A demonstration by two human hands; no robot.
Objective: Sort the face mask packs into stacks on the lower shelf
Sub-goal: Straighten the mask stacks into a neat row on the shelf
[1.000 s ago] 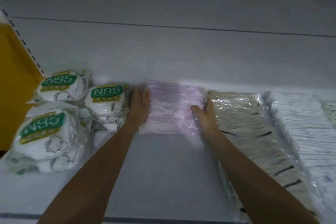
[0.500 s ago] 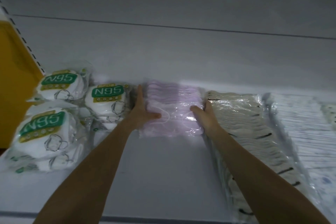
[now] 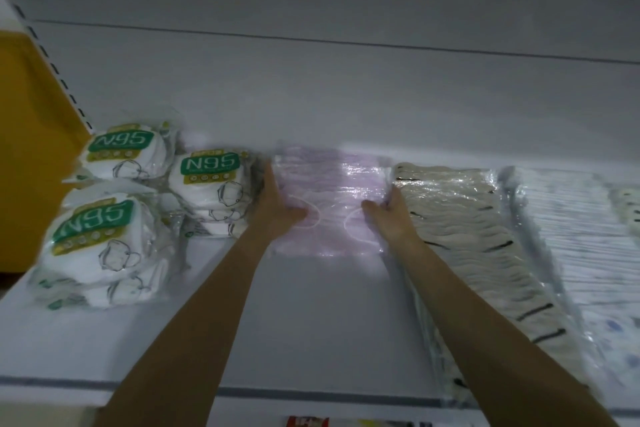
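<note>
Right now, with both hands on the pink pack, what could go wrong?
1. The left hand is close beside the N95 packs; sliding the pink pack left could topple that loose pile.
2. The right hand presses against the beige stack; withdrawing may drag its wrap askew.

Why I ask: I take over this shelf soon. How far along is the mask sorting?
Looks done: N95 packs stacked at the left, beige packs and white packs laid out at the right. In hand: the left hand and right hand hold a pink pack at its sides, in the gap between those groups. Left: settling that pack; whether more wait out of view I cannot tell.
</note>
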